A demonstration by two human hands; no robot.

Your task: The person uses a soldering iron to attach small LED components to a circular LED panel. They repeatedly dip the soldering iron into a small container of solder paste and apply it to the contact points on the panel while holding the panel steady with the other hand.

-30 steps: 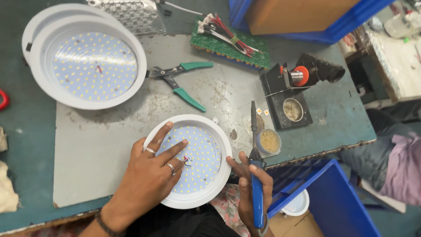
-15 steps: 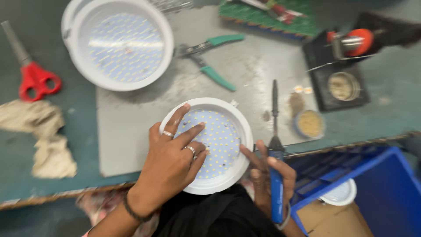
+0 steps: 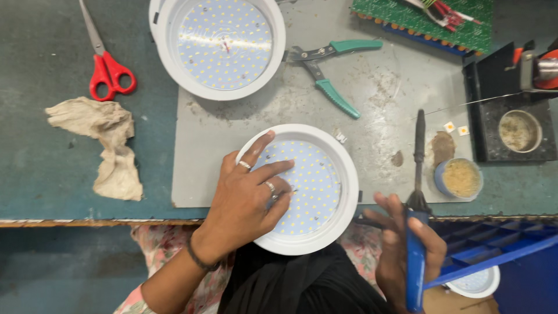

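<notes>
Work is mid-way as far as I can judge: the LED panel (image 3: 308,189) sits at the near edge of the grey mat (image 3: 378,116) on the worktop (image 3: 52,174), partly overhanging toward the person's lap, diode board seated in its white ring and facing up. No iron contact on the board yet, so the soldering touch-up on this one looks not done. A second panel (image 3: 221,43) lies at the far edge of the mat, board in, nothing on it; can't tell whether it's finished. Left hand (image 3: 247,195) lies flat on the near panel, fingers spread and loose, not clenched: palm over the left rim, fingertips (image 3: 285,166) pressing on the diode board, pinning it down. A small wire end seems to sit by the ring finger, too small to be sure. Right hand (image 3: 407,250) is closed around the blue handle of the soldering iron (image 3: 417,192), held off the worktop edge, just right of the panel; tip points away from the person, over the mat, near the flux tub (image 3: 460,178) and not touching the panel. Rest of the bench: green cutters (image 3: 331,72) between the two panels, red scissors (image 3: 107,70) and a rag (image 3: 107,145) well left, iron stand with tip-cleaner pot (image 3: 517,131) at right, green circuit board (image 3: 430,20) top right, blue bin (image 3: 500,250) below the edge.
</notes>
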